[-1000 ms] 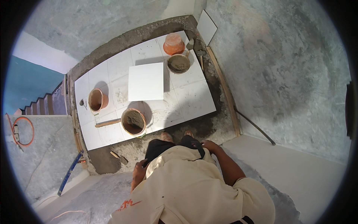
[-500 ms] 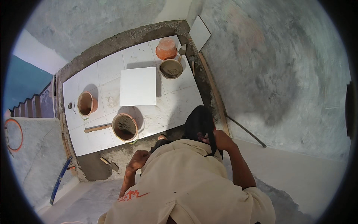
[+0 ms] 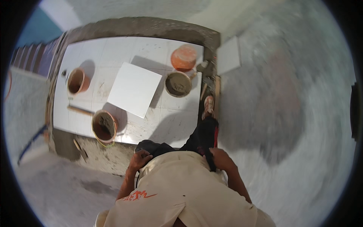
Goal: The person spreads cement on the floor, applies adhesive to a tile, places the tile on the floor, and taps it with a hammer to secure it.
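Note:
My left hand [image 3: 140, 159] is closed at my left thigh, its fingers curled on the black trousers [image 3: 198, 137] by the shirt hem. At my right hip, my right hand [image 3: 222, 159] is closed round a black strap-like strip [image 3: 209, 159]; whether it is part of the trousers I cannot tell. Ahead of me a large white tile [image 3: 135, 89] rests above the white tiled surface [image 3: 170, 123], on a support I cannot see. Left of it stands a bucket of grey mortar [image 3: 104, 126]; right of it, a round container of mortar [image 3: 177, 84].
An orange bucket [image 3: 78, 81] stands far left, and an upturned orange bucket [image 3: 183, 58] far right. A wooden strip [image 3: 80, 110] lies by the mortar bucket. A trowel [image 3: 80, 150] lies at the near left edge. Another tile [image 3: 228, 56] leans on the right wall.
My view has turned and shifted, blurring the surroundings. My right leg now reaches forward, its shoe at the tiled surface's right edge. Both hands remain near my thighs.

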Demonstrator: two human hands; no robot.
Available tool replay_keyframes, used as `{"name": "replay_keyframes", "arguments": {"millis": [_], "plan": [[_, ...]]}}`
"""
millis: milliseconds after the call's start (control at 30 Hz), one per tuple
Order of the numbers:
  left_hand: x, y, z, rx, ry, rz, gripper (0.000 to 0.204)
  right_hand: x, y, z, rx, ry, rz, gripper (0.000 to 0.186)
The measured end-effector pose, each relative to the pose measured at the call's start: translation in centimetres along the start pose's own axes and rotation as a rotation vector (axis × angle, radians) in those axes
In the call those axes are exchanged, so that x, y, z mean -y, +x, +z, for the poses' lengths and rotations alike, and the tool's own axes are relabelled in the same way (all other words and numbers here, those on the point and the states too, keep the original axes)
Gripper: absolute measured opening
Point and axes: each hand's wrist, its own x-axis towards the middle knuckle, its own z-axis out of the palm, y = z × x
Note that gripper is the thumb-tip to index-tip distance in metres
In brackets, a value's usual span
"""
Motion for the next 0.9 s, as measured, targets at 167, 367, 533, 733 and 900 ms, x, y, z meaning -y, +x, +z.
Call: {"name": "replay_keyframes", "arguments": {"millis": [167, 367, 533, 733, 900], "plan": [[-6.2, 9.8, 11.3, -0.247, 0.11, -0.181, 0.049, -12.6, 21.0, -10.2, 0.225, 0.39, 0.108, 0.04], [-1.2, 32.3, 14.3, -0.475, 0.451, -0.174, 0.081, -19.3, 37.8, -3.7, -0.032, 0.681, 0.012, 0.039], [4.6, 48.1, 11.5, -0.776, 0.58, -0.239, 0.102, -22.5, 38.6, 3.2, 0.375, 0.46, 0.074, 0.041], [9.4, 52.0, 11.0, -0.819, 0.767, -0.306, 0.093, -24.1, 37.1, 7.8, 0.441, 0.463, 0.144, 0.045], [11.7, 50.6, 9.8, -0.948, 0.777, -0.052, 0.083, -24.1, 35.8, 12.9, 0.454, 0.559, 0.193, 0.039]]}}
